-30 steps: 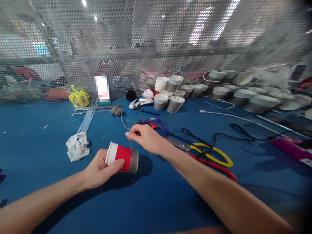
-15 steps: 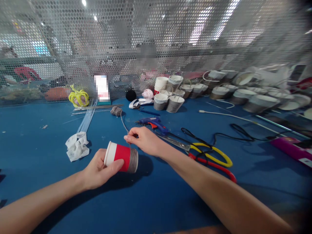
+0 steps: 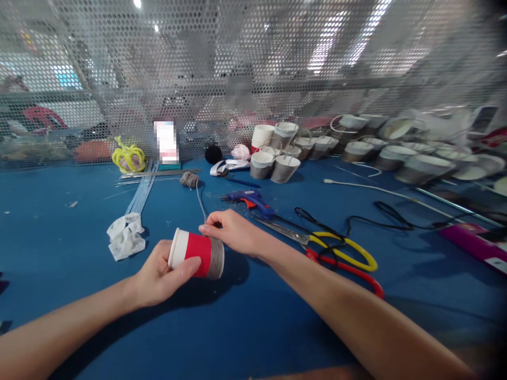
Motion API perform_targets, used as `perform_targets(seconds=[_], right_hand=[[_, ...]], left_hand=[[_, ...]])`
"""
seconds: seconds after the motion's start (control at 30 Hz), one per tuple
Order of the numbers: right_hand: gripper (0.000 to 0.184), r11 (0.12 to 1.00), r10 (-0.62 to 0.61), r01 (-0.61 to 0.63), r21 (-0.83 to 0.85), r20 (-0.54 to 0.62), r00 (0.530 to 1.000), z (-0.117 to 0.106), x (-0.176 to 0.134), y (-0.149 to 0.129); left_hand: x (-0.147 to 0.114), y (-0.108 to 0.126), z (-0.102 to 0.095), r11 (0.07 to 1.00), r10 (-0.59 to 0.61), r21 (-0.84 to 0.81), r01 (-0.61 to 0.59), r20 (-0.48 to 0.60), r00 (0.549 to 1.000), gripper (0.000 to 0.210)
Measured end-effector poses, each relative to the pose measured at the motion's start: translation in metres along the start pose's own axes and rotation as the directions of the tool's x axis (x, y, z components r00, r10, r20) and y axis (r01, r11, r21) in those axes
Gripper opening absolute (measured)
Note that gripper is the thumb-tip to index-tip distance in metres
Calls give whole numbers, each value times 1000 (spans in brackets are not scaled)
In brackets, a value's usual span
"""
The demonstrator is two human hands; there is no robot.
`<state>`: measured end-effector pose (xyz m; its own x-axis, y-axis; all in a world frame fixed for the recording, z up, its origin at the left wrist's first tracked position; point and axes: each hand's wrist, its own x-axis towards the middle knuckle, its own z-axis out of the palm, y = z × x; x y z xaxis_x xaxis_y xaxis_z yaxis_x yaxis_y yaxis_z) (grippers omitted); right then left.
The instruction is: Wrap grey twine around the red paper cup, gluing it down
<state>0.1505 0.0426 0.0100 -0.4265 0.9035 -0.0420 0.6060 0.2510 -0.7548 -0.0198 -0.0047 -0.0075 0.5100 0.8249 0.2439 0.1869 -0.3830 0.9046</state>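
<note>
A red and white paper cup [image 3: 197, 252] lies tilted on its side in my left hand [image 3: 164, 277], its rim facing left. Grey yarn [image 3: 216, 259] is wound round the base end of the cup. My right hand [image 3: 229, 230] pinches the yarn strand at the upper edge of the wound band, close against the cup. From there the strand runs up and back to a small grey yarn ball [image 3: 189, 180]. Just behind my right hand lies a blue glue gun [image 3: 249, 197].
Large scissors [image 3: 340, 253] with yellow and red handles lie right of my hands, a black cord across them. Several yarn-wrapped cups [image 3: 285, 168] stand at the back right. A crumpled white piece [image 3: 125, 237] lies left, and a phone [image 3: 166, 141] stands before the perforated metal screen [image 3: 190, 63].
My right hand has moved slightly down and left, bringing the pinched strand closer to the cup. The cup and my left hand have hardly shifted.
</note>
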Motion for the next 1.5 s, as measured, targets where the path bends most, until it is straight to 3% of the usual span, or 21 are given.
perform_targets(seconds=[0.33,0.53,0.73,0.9,0.97,1.17,1.5], right_hand=[[23,997,35,-38,66,47,998,4,3,6],[26,990,33,-43,132,78,996,5,2,10],[29,986,68,-82,149,96,993,8,3,8],[35,972,76,-38,234,-156,985,-2,0,-3],[40,979,29,11,205,-191,981,-9,-5,-9],[55,999,-4,1,37,63,998,-13,-19,-20],[39,997,27,-30,78,45,999,-3,-19,-20]], left_hand=[[1,-2,0,986,-107,-133,105,-13,994,26],[2,-1,3,904,-278,-345,253,-24,960,30],[4,0,4,849,-325,-451,275,-36,945,28],[13,1,1,769,-422,-582,264,-152,894,25],[17,0,0,735,-468,-623,268,-180,865,23],[21,-6,-4,717,-472,-648,258,-178,863,20],[19,-10,-3,800,-406,-543,254,-178,896,25]])
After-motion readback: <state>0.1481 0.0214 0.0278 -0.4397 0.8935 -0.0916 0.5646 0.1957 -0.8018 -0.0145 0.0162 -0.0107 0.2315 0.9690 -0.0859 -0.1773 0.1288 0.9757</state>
